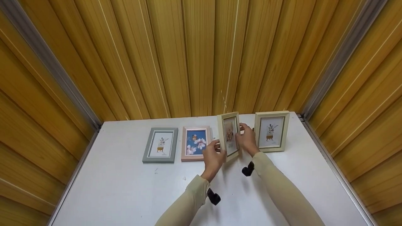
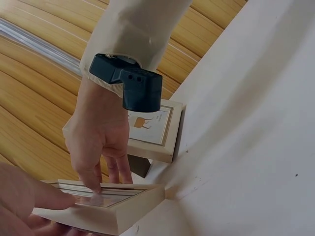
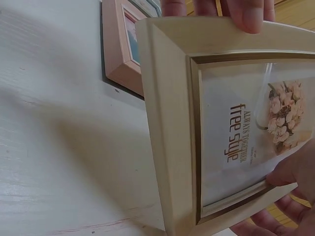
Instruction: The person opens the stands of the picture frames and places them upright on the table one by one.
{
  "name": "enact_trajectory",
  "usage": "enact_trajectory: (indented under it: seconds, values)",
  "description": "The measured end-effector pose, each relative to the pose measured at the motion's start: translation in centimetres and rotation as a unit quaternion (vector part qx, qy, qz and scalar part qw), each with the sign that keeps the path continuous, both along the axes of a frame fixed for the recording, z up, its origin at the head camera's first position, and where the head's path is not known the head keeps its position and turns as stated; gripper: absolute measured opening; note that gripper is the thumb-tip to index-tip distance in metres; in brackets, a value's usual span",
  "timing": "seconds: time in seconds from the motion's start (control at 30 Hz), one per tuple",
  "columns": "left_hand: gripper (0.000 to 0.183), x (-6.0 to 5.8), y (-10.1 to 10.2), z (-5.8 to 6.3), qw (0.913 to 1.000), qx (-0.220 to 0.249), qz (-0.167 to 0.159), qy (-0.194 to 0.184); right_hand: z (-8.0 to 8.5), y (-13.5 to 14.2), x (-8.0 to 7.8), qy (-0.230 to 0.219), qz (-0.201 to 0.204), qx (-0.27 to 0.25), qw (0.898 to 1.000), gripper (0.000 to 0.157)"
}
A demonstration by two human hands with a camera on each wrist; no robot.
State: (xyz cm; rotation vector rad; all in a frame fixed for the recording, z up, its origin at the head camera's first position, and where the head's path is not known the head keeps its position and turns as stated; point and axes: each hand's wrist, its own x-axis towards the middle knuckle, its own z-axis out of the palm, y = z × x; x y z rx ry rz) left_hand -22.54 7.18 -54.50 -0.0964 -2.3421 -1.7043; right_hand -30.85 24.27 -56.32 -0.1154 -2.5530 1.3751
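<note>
"Cream photo frame (image 1: 230, 135), gold lip inside, pink roses (image 3: 285, 115) pictured. Where is it?"

"Upright, toward one o'clock on the bench (image 1: 125, 194). Left grip (image 1: 214, 157) and right grip (image 1: 247, 139) pinch its opposite sides; I can't tell whether its foot touches down."

"Any lettering?"

"Right wrist view reads 'free style'; from the head it's too small. Left wrist view adds a dark stand (image 2: 139, 166) behind the second cream frame (image 1: 271, 131)."

"Neighbours?"

"That second one at three o'clock, pink frame (image 1: 196, 143) at nine, grey frame (image 1: 160, 145) beyond. Right thumb (image 3: 294, 169) covers some of the picture."
</note>
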Motion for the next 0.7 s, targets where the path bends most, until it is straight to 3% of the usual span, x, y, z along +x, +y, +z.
enact_trajectory:
  seconds: [0.17, 0.43, 0.7]
  values:
    - [0.038, 0.0, 0.0, -0.2, 0.9999, 0.007, -0.010, 0.007, -0.2, 0.2, -0.1, 0.020, 0.006, -0.003, 1.000, 0.047]
    - [0.040, -0.4, -0.1, 0.0, 0.9991, 0.028, -0.027, -0.016, 0.7, 0.5, -0.1, -0.026, 0.024, 0.005, 0.999, 0.052]
    - [0.044, -0.9, -0.2, 0.4, 0.9982, 0.042, -0.027, -0.033, 4.4, 0.2, 0.6, -0.035, 0.041, 0.103, 0.993, 0.066]
